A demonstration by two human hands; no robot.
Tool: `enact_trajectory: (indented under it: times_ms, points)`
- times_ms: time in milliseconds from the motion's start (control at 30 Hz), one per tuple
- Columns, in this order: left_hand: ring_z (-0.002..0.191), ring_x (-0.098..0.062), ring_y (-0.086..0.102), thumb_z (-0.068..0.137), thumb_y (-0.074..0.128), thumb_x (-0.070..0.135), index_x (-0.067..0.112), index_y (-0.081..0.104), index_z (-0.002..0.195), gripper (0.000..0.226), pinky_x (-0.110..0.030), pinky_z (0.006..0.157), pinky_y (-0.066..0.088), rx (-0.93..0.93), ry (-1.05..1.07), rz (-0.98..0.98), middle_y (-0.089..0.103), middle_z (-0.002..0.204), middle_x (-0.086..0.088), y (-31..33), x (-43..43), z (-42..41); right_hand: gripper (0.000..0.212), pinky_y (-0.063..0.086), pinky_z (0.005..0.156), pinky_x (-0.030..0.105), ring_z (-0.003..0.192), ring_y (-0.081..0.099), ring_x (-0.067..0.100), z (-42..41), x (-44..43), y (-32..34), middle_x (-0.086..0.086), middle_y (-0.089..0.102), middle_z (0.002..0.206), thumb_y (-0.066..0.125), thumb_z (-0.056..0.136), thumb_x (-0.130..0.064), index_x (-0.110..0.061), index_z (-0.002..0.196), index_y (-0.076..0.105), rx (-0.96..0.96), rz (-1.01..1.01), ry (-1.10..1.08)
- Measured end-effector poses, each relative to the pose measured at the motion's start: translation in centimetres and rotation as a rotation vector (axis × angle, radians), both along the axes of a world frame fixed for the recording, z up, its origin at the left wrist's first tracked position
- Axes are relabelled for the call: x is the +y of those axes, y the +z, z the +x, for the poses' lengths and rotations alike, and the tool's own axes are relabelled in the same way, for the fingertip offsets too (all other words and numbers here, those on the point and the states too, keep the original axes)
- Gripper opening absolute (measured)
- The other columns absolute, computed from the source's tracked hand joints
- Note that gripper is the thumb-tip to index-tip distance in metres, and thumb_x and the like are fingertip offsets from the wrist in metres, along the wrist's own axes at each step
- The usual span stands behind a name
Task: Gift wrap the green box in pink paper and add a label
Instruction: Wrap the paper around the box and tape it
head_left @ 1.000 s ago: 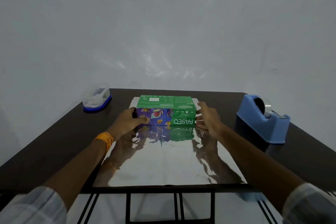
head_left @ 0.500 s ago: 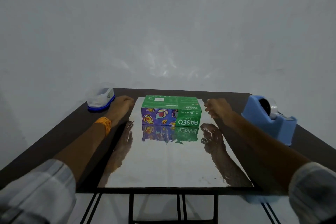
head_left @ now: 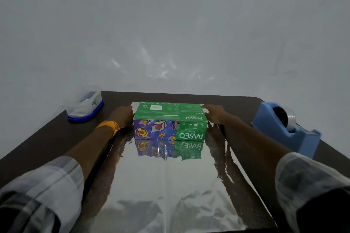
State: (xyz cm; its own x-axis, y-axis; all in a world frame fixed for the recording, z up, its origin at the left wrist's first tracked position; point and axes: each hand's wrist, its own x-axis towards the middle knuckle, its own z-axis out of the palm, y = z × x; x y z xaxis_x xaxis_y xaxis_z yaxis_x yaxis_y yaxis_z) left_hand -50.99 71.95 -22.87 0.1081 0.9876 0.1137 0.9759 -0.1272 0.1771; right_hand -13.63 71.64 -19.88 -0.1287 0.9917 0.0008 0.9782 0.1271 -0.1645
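The green box [head_left: 170, 114], with a purple patterned front and "PASEO" printed upside down, sits at the far end of a shiny silver-looking sheet of wrapping paper [head_left: 166, 181] spread on the dark table [head_left: 47, 138]. My left hand [head_left: 123, 117], with an orange band at the wrist, lies against the box's left side near the paper's far-left corner; its fingers are hidden. My right hand [head_left: 216, 114] rests on the paper at the box's far-right corner, fingers stretched toward the box. The paper lies flat.
A blue tape dispenser [head_left: 284, 128] stands at the right edge of the table. A clear plastic container with a blue base [head_left: 84, 106] sits at the far left corner. A white wall rises behind the table.
Both hands left the box's near corners, went out to the paper's far corners, and have now come inward against the box's far sides. The box has not moved.
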Motion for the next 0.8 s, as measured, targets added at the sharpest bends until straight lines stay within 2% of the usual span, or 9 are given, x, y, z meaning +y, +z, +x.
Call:
enact_trajectory:
  times_ms: [100, 233, 367, 433, 500, 600, 667, 733, 800]
  points:
    - [0.106, -0.034, 0.062, 0.087, 0.067, 0.036, 0.012, 0.061, 0.115, 0.037, -0.045, 0.09, 0.052, -0.035, 0.039, 0.048, 0.065, 0.119, -0.015, 0.1, -0.2, 0.2, 0.044, 0.041, 0.106, 0.041, 0.128, 0.055, 0.034, -0.2, 1.0, -0.7, 0.008, 0.054, 0.145, 0.049, 0.103, -0.028, -0.015, 0.146, 0.045, -0.015, 0.003, 0.024]
    - [0.101, -0.034, 0.062, 0.091, 0.064, 0.024, 0.01, 0.065, 0.104, 0.02, -0.042, 0.088, 0.051, -0.222, 0.054, 0.134, 0.067, 0.112, -0.015, 0.9, -1.1, 0.9, 0.029, 0.04, 0.1, 0.051, 0.127, 0.05, 0.037, 0.1, 3.3, -2.3, 0.009, 0.061, 0.13, 0.056, 0.094, -0.032, -0.023, 0.121, 0.061, 0.005, 0.077, -0.058]
    - [0.091, -0.029, 0.063, 0.091, 0.066, 0.014, 0.001, 0.067, 0.096, 0.014, -0.037, 0.081, 0.049, -0.622, 0.059, 0.124, 0.069, 0.098, -0.015, 1.4, -1.7, 1.3, 0.021, 0.038, 0.098, 0.038, 0.118, 0.057, 0.035, -1.9, 1.5, -0.3, 0.014, 0.067, 0.119, 0.056, 0.097, -0.019, -0.01, 0.108, 0.071, 0.054, 0.128, -0.059]
    - [0.086, -0.026, 0.059, 0.09, 0.063, 0.011, 0.002, 0.062, 0.092, 0.01, -0.033, 0.071, 0.045, -0.752, 0.083, 0.099, 0.066, 0.093, -0.013, 1.9, -2.0, 1.5, 0.019, 0.042, 0.087, 0.033, 0.108, 0.062, 0.034, -2.0, 1.2, 0.0, 0.015, 0.07, 0.112, 0.059, 0.094, -0.014, -0.003, 0.101, 0.073, 0.157, 0.156, -0.053]
    - [0.084, -0.025, 0.054, 0.09, 0.06, 0.008, 0.005, 0.055, 0.09, 0.006, -0.031, 0.066, 0.042, -0.872, 0.119, 0.047, 0.061, 0.088, -0.011, 2.6, -2.5, 1.8, 0.017, 0.038, 0.074, 0.028, 0.094, 0.062, 0.028, -2.0, 0.9, 0.1, 0.011, 0.069, 0.097, 0.06, 0.093, -0.011, 0.001, 0.093, 0.072, 0.304, 0.148, -0.059]
    - [0.081, -0.023, 0.054, 0.09, 0.062, 0.01, 0.002, 0.054, 0.092, 0.012, -0.025, 0.065, 0.047, -1.067, 0.106, -0.023, 0.063, 0.082, -0.004, 3.0, -3.1, 1.9, 0.02, 0.038, 0.065, 0.027, 0.069, 0.053, 0.017, -2.1, 0.4, 0.6, 0.002, 0.058, 0.069, 0.058, 0.088, -0.005, -0.007, 0.069, 0.064, 0.497, 0.117, -0.103]
    - [0.095, -0.024, 0.056, 0.087, 0.069, 0.023, 0.001, 0.052, 0.107, 0.034, -0.032, 0.077, 0.048, -1.172, 0.1, -0.038, 0.058, 0.101, -0.006, 2.7, -3.4, 1.6, 0.03, 0.037, 0.052, 0.021, 0.052, 0.049, 0.011, -2.0, -0.1, 1.2, 0.001, 0.053, 0.058, 0.059, 0.086, 0.0, -0.013, 0.059, 0.055, 0.629, 0.093, -0.128]
    - [0.102, -0.029, 0.059, 0.079, 0.077, 0.028, 0.004, 0.047, 0.115, 0.053, -0.042, 0.086, 0.05, -1.245, 0.095, -0.067, 0.059, 0.111, -0.013, 2.7, -3.7, 1.2, 0.026, 0.034, 0.041, 0.017, 0.048, 0.047, 0.01, -1.8, -0.9, 1.6, 0.004, 0.053, 0.061, 0.06, 0.086, 0.005, -0.011, 0.066, 0.055, 0.771, 0.071, -0.146]
    - [0.103, -0.03, 0.061, 0.068, 0.082, 0.024, 0.003, 0.046, 0.12, 0.066, -0.043, 0.09, 0.051, -1.26, 0.112, -0.046, 0.061, 0.113, -0.017, 3.1, -4.1, 1.1, 0.019, 0.036, 0.042, 0.018, 0.055, 0.047, 0.015, -1.6, -1.6, 2.0, 0.008, 0.053, 0.07, 0.061, 0.081, 0.01, -0.008, 0.079, 0.056, 0.899, 0.095, -0.169]
